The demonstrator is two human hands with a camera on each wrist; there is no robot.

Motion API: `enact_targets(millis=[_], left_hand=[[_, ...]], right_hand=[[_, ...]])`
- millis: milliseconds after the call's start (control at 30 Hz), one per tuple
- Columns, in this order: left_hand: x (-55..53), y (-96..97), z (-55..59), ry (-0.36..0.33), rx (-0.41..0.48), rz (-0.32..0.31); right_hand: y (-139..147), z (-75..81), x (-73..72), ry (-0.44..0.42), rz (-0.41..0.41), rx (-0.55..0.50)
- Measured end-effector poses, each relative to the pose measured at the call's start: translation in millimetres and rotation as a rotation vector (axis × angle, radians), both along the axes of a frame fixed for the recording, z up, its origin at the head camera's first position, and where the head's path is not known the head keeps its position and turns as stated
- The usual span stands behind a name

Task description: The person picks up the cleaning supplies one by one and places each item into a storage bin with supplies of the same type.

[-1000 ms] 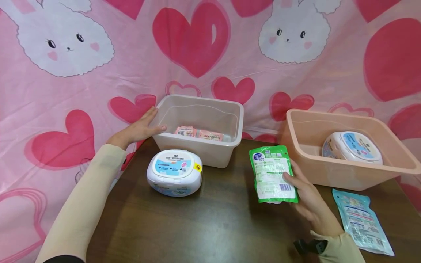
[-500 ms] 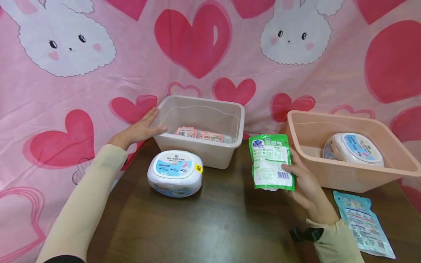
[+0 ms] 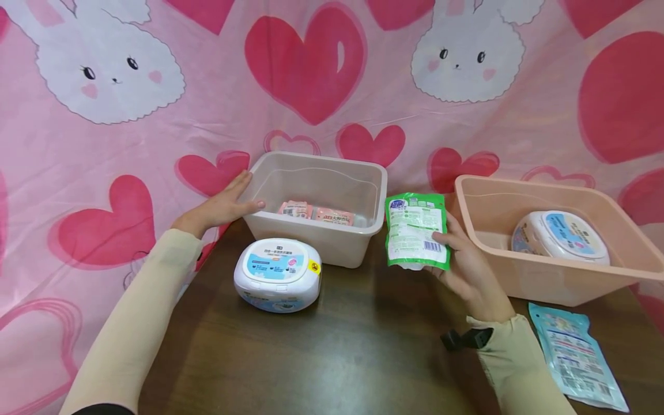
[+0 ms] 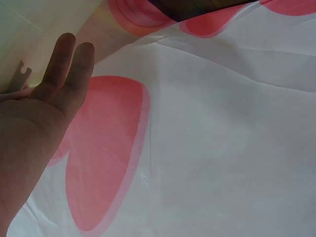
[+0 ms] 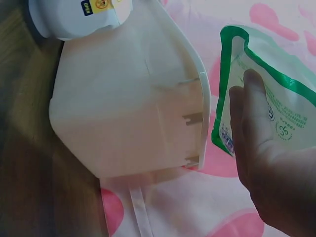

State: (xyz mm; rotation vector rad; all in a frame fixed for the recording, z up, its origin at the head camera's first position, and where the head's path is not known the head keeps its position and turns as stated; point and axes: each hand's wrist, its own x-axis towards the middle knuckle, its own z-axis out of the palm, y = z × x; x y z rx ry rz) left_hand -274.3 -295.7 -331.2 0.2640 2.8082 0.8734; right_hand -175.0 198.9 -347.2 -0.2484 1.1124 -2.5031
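In the head view my right hand [image 3: 464, 271] holds a green and white pouch [image 3: 417, 230] by its right edge, thumb on the printed face. The pouch is in the air, just right of the light grey bin [image 3: 311, 236]. My left hand [image 3: 220, 204] rests on that bin's left rim with its fingers fairly straight. Two pink packets [image 3: 334, 217] lie inside the grey bin. In the right wrist view, fingers [image 5: 254, 108] of the right hand lie along the pouch [image 5: 281, 98]. The left wrist view shows the left hand [image 4: 44, 103] against the cloth.
A white lidded tub [image 3: 277, 275] stands before the grey bin on the brown table [image 3: 332, 357]. To the right, a peach bin [image 3: 560, 279] contains another white tub [image 3: 562, 236]. A light blue pouch [image 3: 578, 354] lies in front of it. Pink heart-print cloth [image 3: 311, 69] hangs behind.
My right hand has carried the green and white pouch up and to the left, closer to the grey bin. The left hand stays on the bin's rim.
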Motion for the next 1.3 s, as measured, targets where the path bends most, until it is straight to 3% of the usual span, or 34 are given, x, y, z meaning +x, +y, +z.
enact_targets(millis=[200, 633, 833, 1300], left_hand=[[-1.1, 1.0, -0.1, 0.004, -0.004, -0.007], [-1.6, 0.0, -1.7, 0.0, 0.021, -0.008], [-2.6, -0.3, -2.9, 0.001, 0.016, -0.002], [-3.3, -0.6, -3.1, 0.009, 0.015, 0.005]], right_hand=[[-10, 3.7, -17.7, -0.017, 0.0, -0.042], [-29, 11.4, -49.2, -0.089, -0.043, -0.003], [-31, 12.6, -58.0, -0.08, -0.029, -0.01], [-27, 18.7, -77.6, -0.063, -0.036, 0.107]])
